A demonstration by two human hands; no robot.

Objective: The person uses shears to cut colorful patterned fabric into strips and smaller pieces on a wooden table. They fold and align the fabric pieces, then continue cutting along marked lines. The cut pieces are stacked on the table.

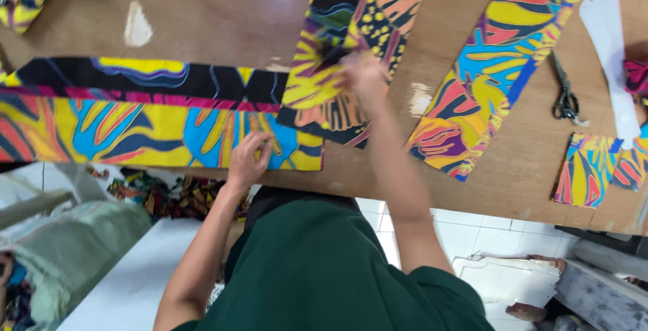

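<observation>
My left hand (248, 157) rests with its fingers pressed on the near end of a long multicoloured fabric strip (121, 128) that lies along the front edge of the wooden table (223, 14). My right hand (364, 74), blurred, reaches further out and grips the edge of a second patterned fabric piece (351, 27) with black, yellow and orange areas, which overlaps the long strip's right end. A third bright fabric strip (489, 61) lies diagonally to the right of my right arm.
Black scissors (565, 95) lie at the right near a white paper strip (611, 54). Small fabric squares (594, 169) sit at the table's right front. Fabric scraps (169, 196) and a grey-green sack (74, 250) are on the floor at left.
</observation>
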